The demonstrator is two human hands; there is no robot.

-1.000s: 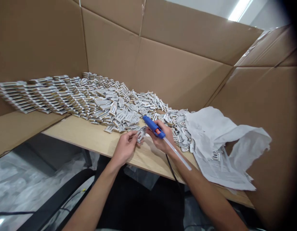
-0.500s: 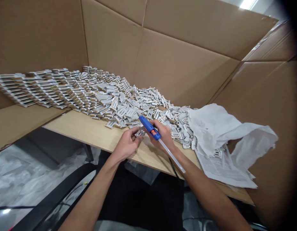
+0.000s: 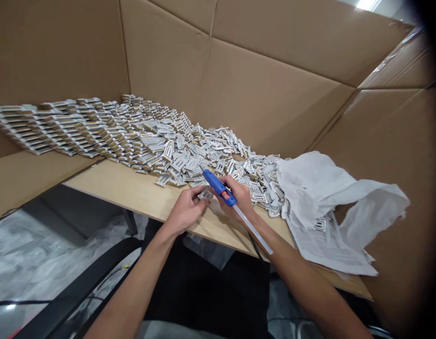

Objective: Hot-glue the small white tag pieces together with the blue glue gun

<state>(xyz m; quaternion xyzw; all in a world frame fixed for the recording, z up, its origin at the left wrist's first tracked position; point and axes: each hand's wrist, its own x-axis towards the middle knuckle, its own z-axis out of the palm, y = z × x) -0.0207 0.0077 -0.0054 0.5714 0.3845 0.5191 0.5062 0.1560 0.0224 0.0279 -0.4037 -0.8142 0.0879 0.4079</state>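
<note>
While the right hand [image 3: 239, 200] grips a blue glue gun [image 3: 218, 187], the left hand [image 3: 185, 213] apparently pinches a small grey piece [image 3: 205, 193].

A single head-worn camera looks forward and down along the person's forearms onto the near edge of a wooden table [image 3: 140, 197]. It sits close, facing cardboard walls [image 3: 267, 89] behind.
</note>
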